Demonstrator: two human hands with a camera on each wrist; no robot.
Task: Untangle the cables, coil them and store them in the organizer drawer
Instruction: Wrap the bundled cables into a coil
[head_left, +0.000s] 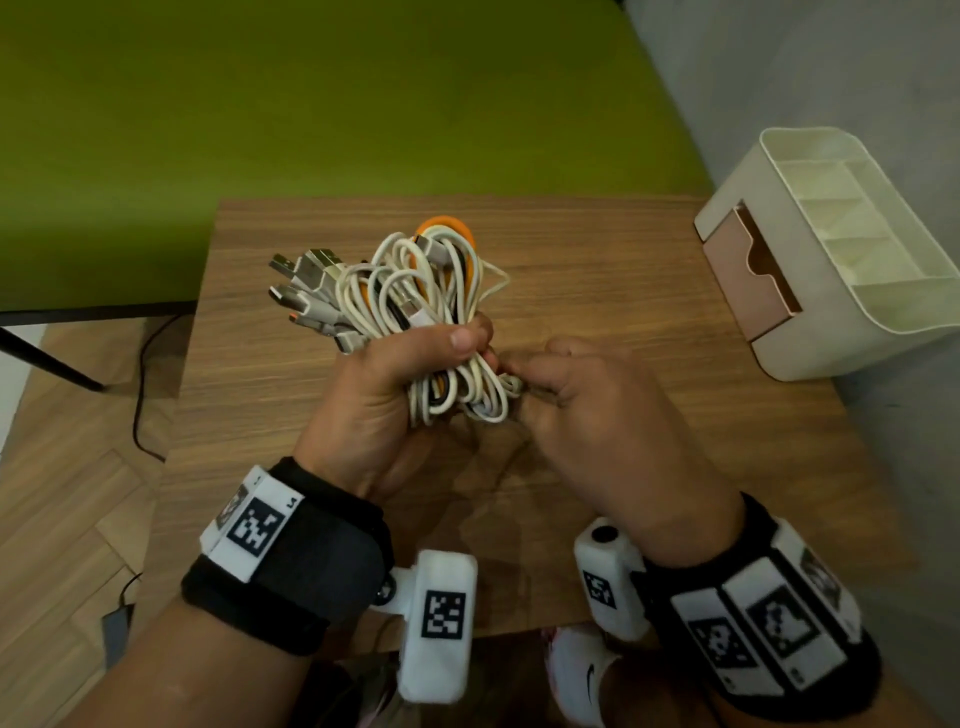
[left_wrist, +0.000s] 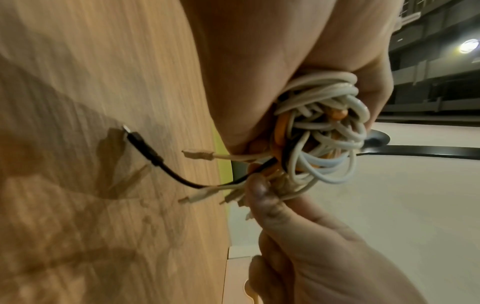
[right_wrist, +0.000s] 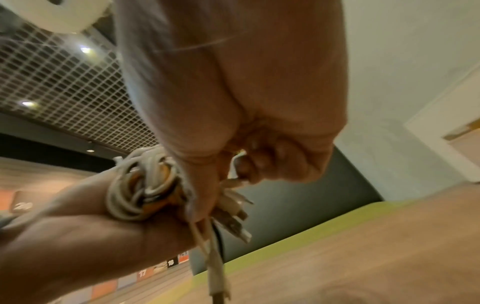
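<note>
Gripping the tangled cable bundle (head_left: 415, 306) in the left hand (head_left: 384, 400), fingers curling round it, above the desk (head_left: 597, 260). Pinching loose cable ends at the bundle's lower edge with the right hand (head_left: 587, 410). Sitting at the desk's right edge: the organizer (head_left: 831, 249), its pink drawer (head_left: 748, 280) showing in front.

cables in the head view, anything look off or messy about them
Yes: the cables are one knotted wad of white, orange and black strands gripped in the left hand, plugs sticking out at odd angles. The right hand pinches at its lower end. The organizer drawer sits part open.
</note>
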